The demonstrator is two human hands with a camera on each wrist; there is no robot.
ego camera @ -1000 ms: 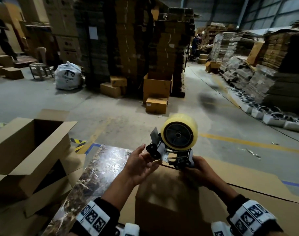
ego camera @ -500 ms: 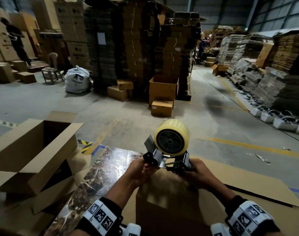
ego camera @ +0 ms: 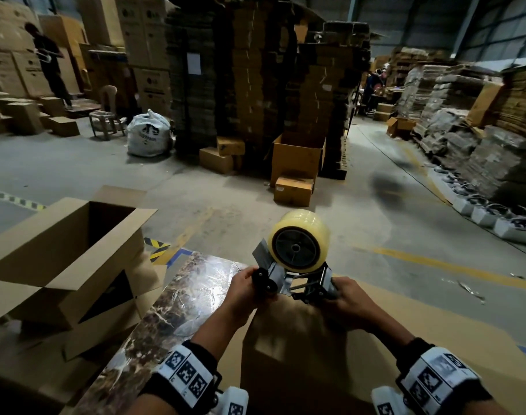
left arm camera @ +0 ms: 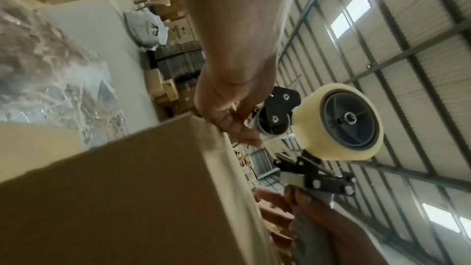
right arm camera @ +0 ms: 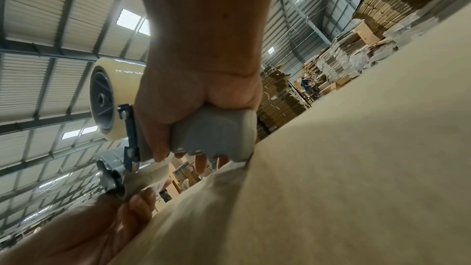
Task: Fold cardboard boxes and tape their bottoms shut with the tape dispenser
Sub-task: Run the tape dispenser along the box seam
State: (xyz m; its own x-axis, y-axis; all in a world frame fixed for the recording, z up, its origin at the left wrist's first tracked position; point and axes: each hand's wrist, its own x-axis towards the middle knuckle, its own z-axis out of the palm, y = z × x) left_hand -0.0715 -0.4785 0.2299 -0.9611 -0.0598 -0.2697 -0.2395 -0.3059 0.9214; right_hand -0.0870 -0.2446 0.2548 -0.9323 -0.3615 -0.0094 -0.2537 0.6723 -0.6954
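The right hand (ego camera: 344,298) wraps its fingers around the grey handle of a metal tape dispenser (ego camera: 297,280) carrying a fat roll of clear tape (ego camera: 300,239), held at the far top edge of a brown cardboard box (ego camera: 297,354). The left hand (ego camera: 243,290) pinches the tape end at the dispenser's front roller. The box stands on a glossy marbled table (ego camera: 178,298).

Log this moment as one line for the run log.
step: taping | right hand: grips tape dispenser handle | left hand: at dispenser's roller end | box: under dispenser
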